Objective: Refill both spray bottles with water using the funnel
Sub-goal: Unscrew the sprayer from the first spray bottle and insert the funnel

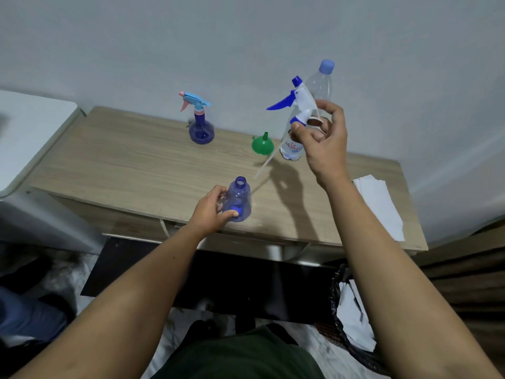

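So the open blue spray bottle (pixel 237 199) stands upright near the desk's (pixel 109 165) front edge, left hand (pixel 211 207) wrapped round its body. Right hand (pixel 322 140) holds the white-and-blue trigger head (pixel 299 102) up in the air, dip tube hanging. The green funnel (pixel 263 143) sits behind the bottle and to its right, just beside the water bottle (pixel 317 86), so I'd say the right hand's closer.

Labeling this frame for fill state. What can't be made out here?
Head view only:
- Water bottle: its middle is hidden behind the right hand and the spray head, so the water level is unclear.
- Open spray bottle: the left hand covers one side; any water inside is not readable.
- Second spray bottle: tinted and small, contents unclear.
- Funnel: its wide mouth faces away.
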Demonstrator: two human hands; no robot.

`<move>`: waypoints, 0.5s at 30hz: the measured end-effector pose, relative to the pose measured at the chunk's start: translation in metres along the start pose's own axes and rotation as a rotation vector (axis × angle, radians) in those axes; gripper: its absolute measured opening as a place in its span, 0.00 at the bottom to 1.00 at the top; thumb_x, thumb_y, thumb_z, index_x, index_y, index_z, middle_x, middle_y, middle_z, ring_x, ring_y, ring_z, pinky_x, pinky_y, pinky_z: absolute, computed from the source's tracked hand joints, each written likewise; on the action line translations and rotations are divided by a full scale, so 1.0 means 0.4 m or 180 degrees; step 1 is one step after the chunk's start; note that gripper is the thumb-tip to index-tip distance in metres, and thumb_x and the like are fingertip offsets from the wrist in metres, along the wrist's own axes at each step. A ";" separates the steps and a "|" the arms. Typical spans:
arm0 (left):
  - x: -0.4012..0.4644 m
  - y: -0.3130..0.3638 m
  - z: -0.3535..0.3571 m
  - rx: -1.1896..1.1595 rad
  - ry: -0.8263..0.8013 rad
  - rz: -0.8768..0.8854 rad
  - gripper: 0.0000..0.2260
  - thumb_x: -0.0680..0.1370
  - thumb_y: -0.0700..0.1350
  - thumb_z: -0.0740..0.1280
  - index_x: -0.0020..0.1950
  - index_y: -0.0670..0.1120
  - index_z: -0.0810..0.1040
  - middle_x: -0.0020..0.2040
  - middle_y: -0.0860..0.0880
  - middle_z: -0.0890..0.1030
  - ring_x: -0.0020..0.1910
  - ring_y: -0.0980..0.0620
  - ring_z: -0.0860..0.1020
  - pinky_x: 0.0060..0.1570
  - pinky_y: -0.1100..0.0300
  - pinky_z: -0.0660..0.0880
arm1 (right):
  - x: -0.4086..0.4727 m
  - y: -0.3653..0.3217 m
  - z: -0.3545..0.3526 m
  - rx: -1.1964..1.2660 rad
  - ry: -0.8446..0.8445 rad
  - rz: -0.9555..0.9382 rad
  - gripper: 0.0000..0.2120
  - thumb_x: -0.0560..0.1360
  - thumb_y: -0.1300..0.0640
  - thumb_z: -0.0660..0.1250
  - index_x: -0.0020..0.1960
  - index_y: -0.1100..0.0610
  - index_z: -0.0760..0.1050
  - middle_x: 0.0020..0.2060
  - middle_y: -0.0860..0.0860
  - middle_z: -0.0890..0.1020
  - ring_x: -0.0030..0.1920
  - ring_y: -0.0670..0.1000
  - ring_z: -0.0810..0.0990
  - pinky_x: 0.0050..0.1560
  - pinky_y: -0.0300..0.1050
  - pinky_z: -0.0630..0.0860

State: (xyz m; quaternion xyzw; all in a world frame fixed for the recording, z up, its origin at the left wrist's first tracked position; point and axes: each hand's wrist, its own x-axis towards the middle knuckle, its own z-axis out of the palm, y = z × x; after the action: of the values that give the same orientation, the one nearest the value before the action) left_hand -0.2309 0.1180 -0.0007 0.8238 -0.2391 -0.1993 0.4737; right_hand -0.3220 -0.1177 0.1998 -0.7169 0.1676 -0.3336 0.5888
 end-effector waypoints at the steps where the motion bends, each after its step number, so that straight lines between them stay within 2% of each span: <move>1: -0.001 0.002 -0.001 -0.0034 0.0009 -0.0009 0.27 0.70 0.48 0.83 0.64 0.50 0.74 0.60 0.51 0.81 0.57 0.55 0.80 0.54 0.70 0.76 | 0.002 0.005 -0.011 -0.0004 0.0005 0.0007 0.25 0.77 0.65 0.74 0.71 0.59 0.68 0.53 0.64 0.83 0.48 0.66 0.87 0.57 0.55 0.84; 4: -0.001 0.002 0.002 -0.0038 0.0023 -0.0041 0.26 0.71 0.44 0.83 0.64 0.49 0.75 0.60 0.49 0.81 0.58 0.52 0.81 0.59 0.58 0.80 | -0.004 0.043 -0.034 -0.0107 -0.0049 0.0120 0.25 0.77 0.65 0.74 0.70 0.60 0.69 0.42 0.52 0.84 0.46 0.62 0.85 0.57 0.56 0.84; 6: -0.001 0.001 0.003 -0.0001 0.0013 -0.0050 0.26 0.72 0.43 0.83 0.65 0.47 0.75 0.61 0.49 0.81 0.59 0.51 0.81 0.59 0.60 0.80 | -0.019 0.097 -0.038 -0.0231 -0.0103 0.0269 0.23 0.77 0.66 0.74 0.68 0.59 0.70 0.34 0.40 0.80 0.38 0.52 0.80 0.55 0.55 0.84; 7: -0.001 0.001 0.002 0.0016 0.0002 -0.0057 0.26 0.72 0.44 0.83 0.65 0.47 0.75 0.61 0.49 0.81 0.60 0.51 0.81 0.59 0.60 0.79 | -0.029 0.132 -0.038 -0.0275 -0.0129 0.0393 0.23 0.77 0.67 0.74 0.67 0.58 0.71 0.32 0.38 0.79 0.36 0.49 0.77 0.54 0.55 0.84; 8: -0.002 0.001 0.001 0.0043 0.0005 -0.0048 0.26 0.72 0.45 0.83 0.66 0.47 0.75 0.61 0.50 0.81 0.60 0.50 0.81 0.60 0.58 0.80 | -0.041 0.168 -0.037 -0.0317 -0.0147 0.0535 0.23 0.76 0.68 0.75 0.67 0.58 0.72 0.34 0.38 0.79 0.34 0.48 0.75 0.52 0.55 0.83; 10: -0.004 0.003 -0.003 0.0136 0.0022 -0.0011 0.28 0.71 0.49 0.83 0.66 0.46 0.76 0.60 0.50 0.82 0.59 0.49 0.81 0.62 0.48 0.80 | -0.066 0.255 -0.033 -0.0398 -0.0199 0.0852 0.23 0.75 0.68 0.75 0.67 0.58 0.73 0.38 0.46 0.79 0.30 0.45 0.70 0.49 0.55 0.78; 13: -0.007 0.003 -0.003 0.0189 0.0036 -0.0017 0.29 0.69 0.54 0.80 0.66 0.47 0.76 0.60 0.50 0.82 0.58 0.46 0.82 0.61 0.45 0.80 | -0.111 0.383 -0.027 -0.0553 -0.0379 0.1124 0.22 0.74 0.64 0.77 0.64 0.53 0.75 0.32 0.40 0.78 0.26 0.41 0.67 0.45 0.60 0.79; 15: -0.007 0.000 0.002 0.0167 0.0035 -0.0022 0.30 0.69 0.54 0.80 0.67 0.47 0.75 0.62 0.49 0.83 0.61 0.47 0.82 0.63 0.44 0.80 | -0.135 0.434 -0.021 -0.0722 -0.0472 0.1133 0.21 0.72 0.61 0.78 0.62 0.51 0.76 0.29 0.39 0.77 0.25 0.41 0.69 0.43 0.56 0.78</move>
State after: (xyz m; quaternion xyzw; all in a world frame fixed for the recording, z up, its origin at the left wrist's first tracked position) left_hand -0.2334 0.1191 -0.0008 0.8379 -0.2387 -0.1901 0.4526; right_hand -0.3402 -0.1330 0.0192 -0.7602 0.2842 -0.1499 0.5647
